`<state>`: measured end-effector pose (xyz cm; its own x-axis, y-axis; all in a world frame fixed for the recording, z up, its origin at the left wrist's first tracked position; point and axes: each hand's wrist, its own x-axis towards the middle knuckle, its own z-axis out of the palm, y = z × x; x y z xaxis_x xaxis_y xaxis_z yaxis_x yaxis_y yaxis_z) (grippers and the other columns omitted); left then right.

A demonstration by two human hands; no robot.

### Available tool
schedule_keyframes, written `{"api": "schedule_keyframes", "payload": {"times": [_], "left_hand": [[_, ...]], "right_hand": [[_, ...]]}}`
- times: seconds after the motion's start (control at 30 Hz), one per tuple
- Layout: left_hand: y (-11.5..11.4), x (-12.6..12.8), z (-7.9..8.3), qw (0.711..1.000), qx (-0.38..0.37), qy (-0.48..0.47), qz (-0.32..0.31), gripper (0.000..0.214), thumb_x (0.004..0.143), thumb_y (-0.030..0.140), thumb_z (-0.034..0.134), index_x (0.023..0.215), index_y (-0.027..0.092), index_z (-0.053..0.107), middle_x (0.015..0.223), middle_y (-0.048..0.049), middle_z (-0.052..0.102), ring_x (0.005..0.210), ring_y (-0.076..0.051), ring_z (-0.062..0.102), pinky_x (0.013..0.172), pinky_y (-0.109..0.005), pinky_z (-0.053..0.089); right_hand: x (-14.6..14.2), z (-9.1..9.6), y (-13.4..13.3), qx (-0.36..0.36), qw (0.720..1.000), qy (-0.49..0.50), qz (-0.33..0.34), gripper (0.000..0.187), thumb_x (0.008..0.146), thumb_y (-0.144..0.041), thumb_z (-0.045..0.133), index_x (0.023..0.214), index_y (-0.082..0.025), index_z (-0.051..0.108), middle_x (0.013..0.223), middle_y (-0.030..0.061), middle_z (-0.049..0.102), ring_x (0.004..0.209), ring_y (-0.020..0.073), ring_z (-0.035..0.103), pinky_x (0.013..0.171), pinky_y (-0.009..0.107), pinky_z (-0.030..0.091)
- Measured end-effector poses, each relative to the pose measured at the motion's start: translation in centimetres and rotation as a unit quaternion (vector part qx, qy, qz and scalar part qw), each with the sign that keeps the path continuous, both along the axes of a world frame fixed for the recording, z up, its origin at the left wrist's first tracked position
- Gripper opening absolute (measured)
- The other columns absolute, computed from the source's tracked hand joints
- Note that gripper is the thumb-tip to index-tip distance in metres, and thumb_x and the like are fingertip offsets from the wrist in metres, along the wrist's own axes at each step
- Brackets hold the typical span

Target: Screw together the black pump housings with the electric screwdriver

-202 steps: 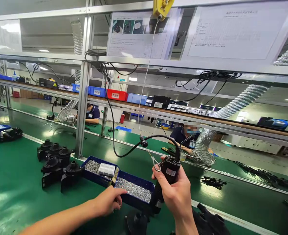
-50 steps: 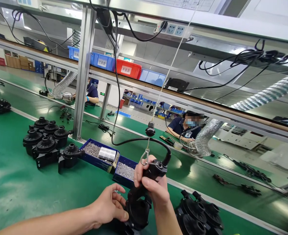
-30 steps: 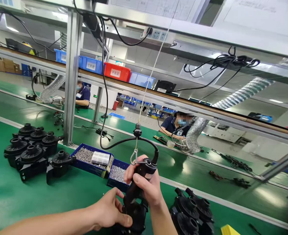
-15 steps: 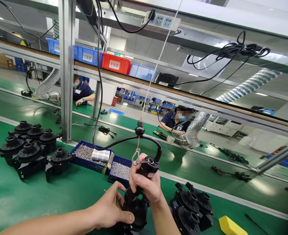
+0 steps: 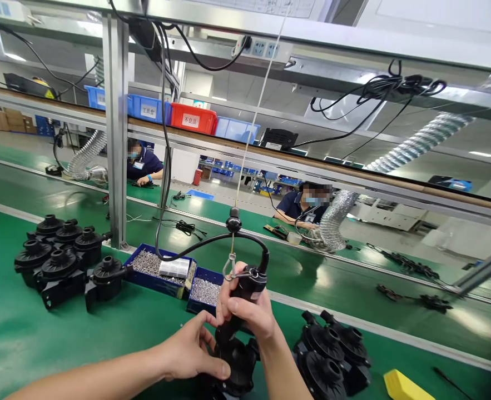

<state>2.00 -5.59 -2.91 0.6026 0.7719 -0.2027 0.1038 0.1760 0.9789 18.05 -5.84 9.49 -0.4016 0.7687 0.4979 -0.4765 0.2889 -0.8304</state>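
Observation:
My right hand (image 5: 251, 308) is wrapped round a black electric screwdriver (image 5: 249, 286), which hangs by a metal hook from a cord and has a black cable at its top. Its lower end points down at a black round plastic housing (image 5: 239, 369) on the green bench; the tip is hidden. My left hand (image 5: 199, 350) grips the housing's left side, thumb on its upper face and fingers curled behind. Beyond the hands stand a blue tray of screws (image 5: 147, 262) and a smaller blue tray of small shiny metal parts (image 5: 206, 291).
Several black pump-like units (image 5: 59, 264) stand at the left, more black units (image 5: 326, 347) at the right. A yellow block (image 5: 406, 386) lies near the right front. A metal post (image 5: 118, 128) rises behind the trays. Two people sit across the benches.
The view has shifted slightly, so the bench and background sit a little differently. Both hands keep their hold, with the screwdriver still over the housing.

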Motion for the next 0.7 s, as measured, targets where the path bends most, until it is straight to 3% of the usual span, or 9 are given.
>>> {"api": "schedule_keyframes", "payload": {"times": [0.07, 0.13, 0.23, 0.33, 0.5, 0.7], "left_hand": [[1.0, -0.2, -0.1, 0.999, 0.003, -0.013, -0.035, 0.079, 0.055, 0.035, 0.102, 0.117, 0.022, 0.054, 0.087, 0.006, 0.065, 0.064, -0.01, 0.052, 0.06, -0.025, 0.037], [2.0, -0.5, -0.2, 0.998, 0.038, -0.022, -0.052, 0.065, 0.071, 0.042, 0.094, 0.118, 0.021, 0.054, 0.087, 0.0034, 0.069, 0.068, -0.014, 0.059, 0.065, -0.026, 0.042], [3.0, -1.2, -0.7, 0.973, 0.223, 0.057, -0.005, 0.024, 0.095, 0.026, 0.065, 0.117, 0.022, 0.057, 0.089, 0.0007, 0.071, 0.083, -0.02, 0.067, 0.077, -0.031, 0.047], [3.3, -1.7, -1.7, 0.914, 0.364, 0.176, 0.014, 0.035, 0.088, 0.005, 0.056, 0.117, 0.024, 0.062, 0.103, -0.002, 0.074, 0.099, -0.023, 0.067, 0.089, -0.034, 0.047], [3.0, -1.9, -2.5, 0.871, 0.397, 0.287, -0.029, 0.06, 0.083, -0.002, 0.057, 0.136, 0.027, 0.059, 0.115, -0.0033, 0.075, 0.107, -0.025, 0.067, 0.091, -0.032, 0.049], [2.9, -1.5, -1.8, 0.853, 0.405, 0.327, -0.044, 0.06, 0.084, -0.001, 0.058, 0.137, 0.025, 0.057, 0.112, -0.004, 0.076, 0.106, -0.026, 0.069, 0.088, -0.032, 0.049]], "right_hand": [[0.4, 0.1, 0.0, 0.006, 1.0, -0.017, 0.013, 0.037, 0.089, -0.033, 0.089, 0.099, -0.024, 0.055, 0.071, -0.0028, 0.068, 0.058, 0.0179, 0.071, 0.055, 0.026, 0.049], [0.8, 0.5, -0.2, 0.01, 0.999, -0.037, 0.025, 0.037, 0.089, -0.033, 0.089, 0.1, -0.025, 0.055, 0.072, -0.0025, 0.069, 0.059, 0.0187, 0.072, 0.054, 0.025, 0.047], [1.0, 1.4, -0.7, 0.007, 0.996, -0.087, -0.017, 0.035, 0.091, -0.034, 0.088, 0.101, -0.024, 0.056, 0.076, -0.0019, 0.07, 0.064, 0.0187, 0.072, 0.062, 0.029, 0.052], [0.9, 2.5, -1.5, 0.012, 0.976, -0.176, -0.128, 0.03, 0.092, -0.037, 0.085, 0.098, -0.022, 0.06, 0.081, 0.0009, 0.07, 0.072, 0.0197, 0.068, 0.071, 0.032, 0.052], [1.0, 3.8, -2.4, -0.027, 0.921, -0.283, -0.267, 0.03, 0.089, -0.04, 0.085, 0.1, -0.02, 0.064, 0.084, 0.0008, 0.068, 0.074, 0.0182, 0.06, 0.072, 0.032, 0.051], [1.7, 3.8, -2.2, -0.047, 0.916, -0.293, -0.271, 0.04, 0.09, -0.047, 0.086, 0.111, -0.021, 0.065, 0.093, 0.0031, 0.071, 0.079, 0.0198, 0.065, 0.076, 0.033, 0.056]]}}
